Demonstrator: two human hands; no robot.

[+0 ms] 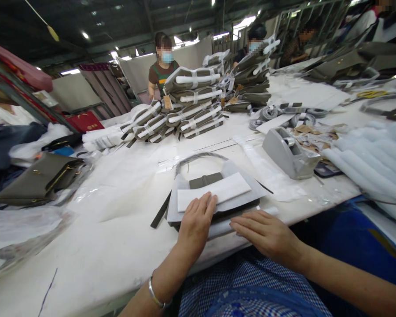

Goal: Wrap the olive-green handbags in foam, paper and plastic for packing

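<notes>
A dark olive handbag [240, 209] lies at the table's front edge, partly covered by a sheet of thin white paper [247, 169]. On the paper rests a flat white foam strip [224, 189]. The fingers of my left hand [196, 220] are stretched out over the strip's near edge. Along the bag's near side runs a white padding roll [221, 227]. My right hand [267, 233] lies flat across this roll, fingers extended, its underside hidden. Beyond the strip are an olive tab [206, 180] and a wrapped, arched handle [201, 155].
A grey tape dispenser [280, 154] stands to the right, near white foam rolls [376, 149]. Stacked olive bags [194, 101] with white padding rise at the back, with a masked person [163, 70] behind them. Another olive bag [36, 180] lies on the left.
</notes>
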